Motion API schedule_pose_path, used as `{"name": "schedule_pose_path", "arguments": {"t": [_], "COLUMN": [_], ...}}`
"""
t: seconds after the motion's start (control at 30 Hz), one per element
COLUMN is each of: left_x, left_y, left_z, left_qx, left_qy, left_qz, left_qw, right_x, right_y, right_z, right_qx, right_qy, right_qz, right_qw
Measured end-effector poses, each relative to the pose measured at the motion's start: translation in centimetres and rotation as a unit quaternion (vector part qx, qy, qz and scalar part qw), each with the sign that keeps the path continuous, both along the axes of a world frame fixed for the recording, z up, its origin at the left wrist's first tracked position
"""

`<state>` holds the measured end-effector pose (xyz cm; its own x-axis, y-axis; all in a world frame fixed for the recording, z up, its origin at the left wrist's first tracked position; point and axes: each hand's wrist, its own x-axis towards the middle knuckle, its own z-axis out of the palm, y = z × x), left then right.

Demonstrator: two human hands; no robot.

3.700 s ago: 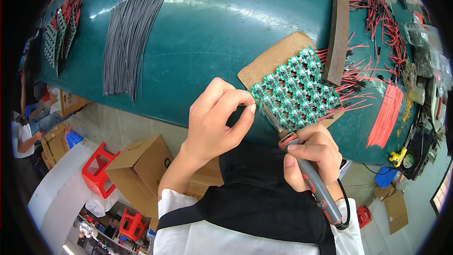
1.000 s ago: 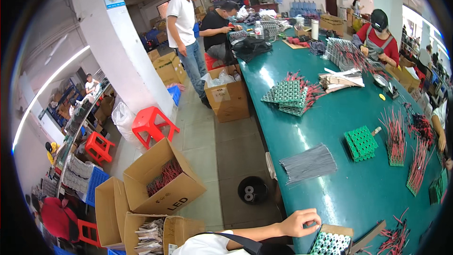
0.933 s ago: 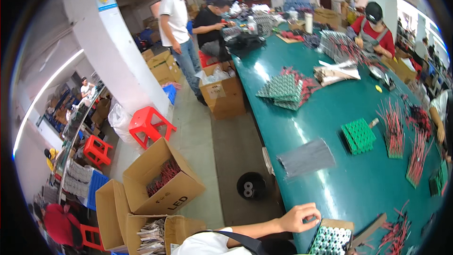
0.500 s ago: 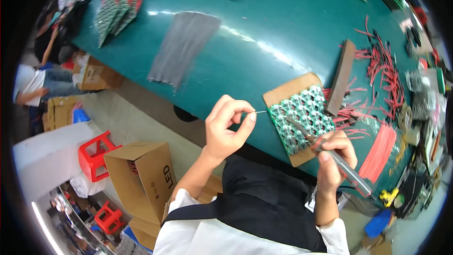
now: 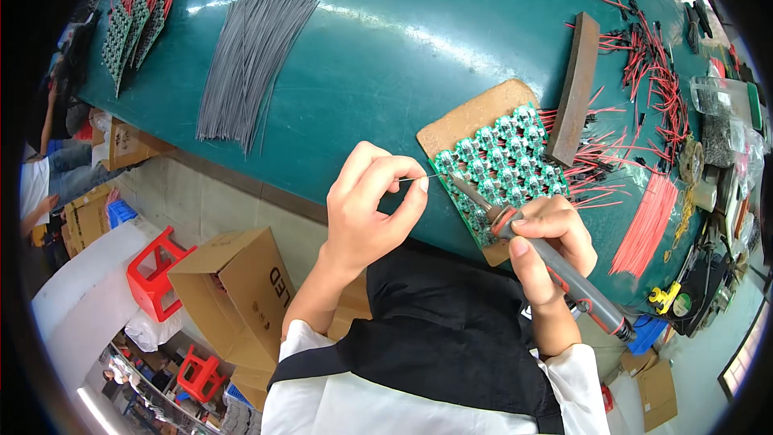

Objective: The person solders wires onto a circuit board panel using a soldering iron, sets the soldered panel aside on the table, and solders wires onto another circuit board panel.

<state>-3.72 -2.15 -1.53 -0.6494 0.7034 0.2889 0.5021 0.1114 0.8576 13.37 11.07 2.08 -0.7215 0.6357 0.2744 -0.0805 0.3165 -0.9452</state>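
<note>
My left hand [image 5: 370, 201] pinches a thin wire [image 5: 430, 176] between thumb and forefinger. The wire's far end reaches the upper left edge of a green circuit board panel [image 5: 503, 165] full of small components. My right hand [image 5: 551, 246] is wrapped around a grey and red soldering iron [image 5: 576, 278]. Its tip points at the same corner of the panel, close to the wire's end; whether they touch I cannot tell. Under the panel lies a brown board [image 5: 475, 119]. A dark brown bar [image 5: 576, 89] rests along the panel's right side, across red and black leads [image 5: 596, 181].
Grey wires [image 5: 254, 64] lie in a bundle at the left. Farther left are wired panels [image 5: 133, 28]. Red wires [image 5: 646, 225] and a tangle of red and black leads [image 5: 656, 72] occupy the right. A cardboard box [image 5: 233, 298] and red stools [image 5: 157, 274] stand below the table.
The soldering iron's tip has moved to the panel's upper left corner, nearer the wire. My view has shifted, so the table's things appear farther left and higher. Both hands keep their hold.
</note>
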Motion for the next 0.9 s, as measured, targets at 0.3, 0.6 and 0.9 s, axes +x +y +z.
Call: {"name": "schedule_pose_path", "arguments": {"t": [0.3, 0.6, 0.9], "left_x": [0.0, 0.2, 0.3], "left_y": [0.6, 1.1, 2.8], "left_z": [-0.3, 0.8, 0.1], "left_qx": [-0.018, -0.01, -0.033], "left_qy": [0.04, -0.07, 0.063], "left_qz": [-0.008, -0.001, -0.049], "left_qw": [0.999, 0.998, 0.996], "right_x": [-1.5, -0.7, -0.8], "right_y": [2.0, 3.1, 4.0], "right_z": [0.7, 1.0, 0.8], "right_qx": [-0.032, -0.038, 0.004], "right_qy": [-0.038, 0.035, -0.043], "right_qz": [0.064, 0.026, 0.057], "right_qw": [0.997, 0.998, 0.997]}}
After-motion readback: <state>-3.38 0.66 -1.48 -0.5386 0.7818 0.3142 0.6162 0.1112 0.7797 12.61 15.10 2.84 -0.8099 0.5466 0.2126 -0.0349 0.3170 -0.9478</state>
